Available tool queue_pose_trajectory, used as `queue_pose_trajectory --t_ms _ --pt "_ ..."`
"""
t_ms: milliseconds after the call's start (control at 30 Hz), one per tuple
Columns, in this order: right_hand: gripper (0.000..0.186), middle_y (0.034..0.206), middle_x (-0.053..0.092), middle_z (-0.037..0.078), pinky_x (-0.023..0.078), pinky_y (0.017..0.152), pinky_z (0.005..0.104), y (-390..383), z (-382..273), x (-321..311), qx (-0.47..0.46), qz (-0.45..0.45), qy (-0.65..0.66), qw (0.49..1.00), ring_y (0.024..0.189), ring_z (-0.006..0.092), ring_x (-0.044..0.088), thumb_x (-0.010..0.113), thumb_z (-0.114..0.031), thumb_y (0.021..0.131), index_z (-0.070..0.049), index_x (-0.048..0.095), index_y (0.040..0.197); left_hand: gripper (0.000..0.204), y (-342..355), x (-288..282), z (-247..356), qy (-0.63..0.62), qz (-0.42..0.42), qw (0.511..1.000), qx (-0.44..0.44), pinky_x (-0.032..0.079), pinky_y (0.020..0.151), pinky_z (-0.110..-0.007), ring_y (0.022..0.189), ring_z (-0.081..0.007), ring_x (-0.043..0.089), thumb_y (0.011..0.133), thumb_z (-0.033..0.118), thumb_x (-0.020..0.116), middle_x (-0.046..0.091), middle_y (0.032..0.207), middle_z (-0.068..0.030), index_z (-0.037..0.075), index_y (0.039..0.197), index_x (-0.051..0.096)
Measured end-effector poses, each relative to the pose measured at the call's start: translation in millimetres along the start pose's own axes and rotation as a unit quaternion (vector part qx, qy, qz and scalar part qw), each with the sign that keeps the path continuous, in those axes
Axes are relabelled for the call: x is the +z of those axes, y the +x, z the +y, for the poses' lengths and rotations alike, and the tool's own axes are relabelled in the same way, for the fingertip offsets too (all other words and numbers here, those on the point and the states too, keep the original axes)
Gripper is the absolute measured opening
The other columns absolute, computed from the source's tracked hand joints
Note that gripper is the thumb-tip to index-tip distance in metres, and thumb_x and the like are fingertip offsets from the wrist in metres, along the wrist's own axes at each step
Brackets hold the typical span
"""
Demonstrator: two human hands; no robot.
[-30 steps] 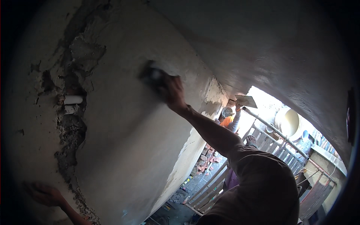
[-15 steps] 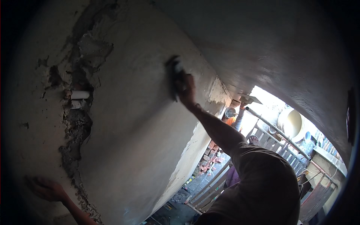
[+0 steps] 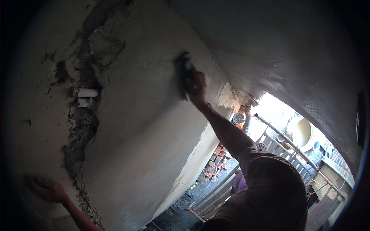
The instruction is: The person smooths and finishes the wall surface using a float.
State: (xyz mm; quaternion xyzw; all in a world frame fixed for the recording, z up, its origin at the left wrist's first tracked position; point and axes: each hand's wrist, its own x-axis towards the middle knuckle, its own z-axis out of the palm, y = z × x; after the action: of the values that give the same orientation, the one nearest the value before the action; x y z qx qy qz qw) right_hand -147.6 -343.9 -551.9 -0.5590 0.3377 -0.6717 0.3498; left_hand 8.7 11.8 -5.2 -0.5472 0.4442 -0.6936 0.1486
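Observation:
My right hand (image 3: 198, 89) is closed around a dark plastering trowel (image 3: 185, 73), blurred by motion. Its long blade lies along the smooth plastered wall (image 3: 135, 123), close to where the wall meets the sloping surface on the right. Lower left, my left hand (image 3: 47, 189) rests against the wall with its fingers stretched out, holding nothing. Between the hands a rough broken groove (image 3: 79, 134) runs down the plaster. A short white pipe (image 3: 88, 92) shows inside it, with another pale piece just below.
A co-worker's raised hand (image 3: 247, 109) holds a flat tool (image 3: 251, 101) by the wall's far end. Metal scaffold pipe (image 3: 281, 133) and wooden slats cross the right side. Farther down are a pale drum (image 3: 301, 133), stacked red bricks (image 3: 217, 162) and loose cables.
The view has shifted slightly, so wall, groove and trowel all appear farther right and higher. My left hand stays on the wall. The co-worker's flat tool has tilted.

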Motion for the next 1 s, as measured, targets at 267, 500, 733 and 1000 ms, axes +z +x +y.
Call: queue_pose_trajectory --t_ms 267,500,733,1000 --pt "0.050 0.108 0.062 0.018 0.051 0.085 0.0481 188.5 -118.8 38.0 -0.249 0.067 -0.002 0.966 0.095 0.0388 0.058 0.071 -0.017 0.089 -0.005 0.057 0.136 0.040 7.2 -7.2 -1.6 0.005 0.015 1.000 0.012 0.043 0.110 -0.045 0.134 -0.0349 0.053 0.109 0.024 0.048 0.057 0.144 -0.0175 0.001 0.140 0.057" --pt "0.044 0.104 0.062 0.020 0.051 0.082 0.0484 85.6 -41.4 1.8 -0.105 0.038 -0.036 0.993 0.094 0.0389 0.059 0.061 -0.022 0.100 0.001 0.056 0.137 0.041 3.6 -6.5 0.9 -0.005 0.011 1.000 0.007 0.043 0.110 -0.045 0.134 -0.0349 0.053 0.108 0.026 0.049 0.056 0.144 -0.0183 0.003 0.142 0.056" --pt "0.060 0.110 0.064 0.018 0.051 0.085 0.0486 168.4 -128.1 31.1 -0.277 0.002 0.009 0.961 0.093 0.0394 0.059 0.074 -0.025 0.089 -0.003 0.054 0.141 0.042 3.7 -9.3 3.4 0.001 0.001 1.000 -0.016 0.042 0.111 -0.045 0.135 -0.0346 0.051 0.109 0.028 0.047 0.054 0.146 -0.0180 0.005 0.143 0.055" --pt "0.044 0.110 0.064 0.023 0.050 0.085 0.0488 100.3 -38.6 -0.4 -0.108 0.021 -0.034 0.993 0.093 0.0418 0.060 0.060 -0.019 0.099 0.004 0.055 0.136 0.045 8.1 -7.8 7.9 -0.014 0.008 1.000 -0.010 0.041 0.112 -0.046 0.136 -0.0354 0.051 0.109 0.031 0.047 0.053 0.147 -0.0182 0.004 0.144 0.054"
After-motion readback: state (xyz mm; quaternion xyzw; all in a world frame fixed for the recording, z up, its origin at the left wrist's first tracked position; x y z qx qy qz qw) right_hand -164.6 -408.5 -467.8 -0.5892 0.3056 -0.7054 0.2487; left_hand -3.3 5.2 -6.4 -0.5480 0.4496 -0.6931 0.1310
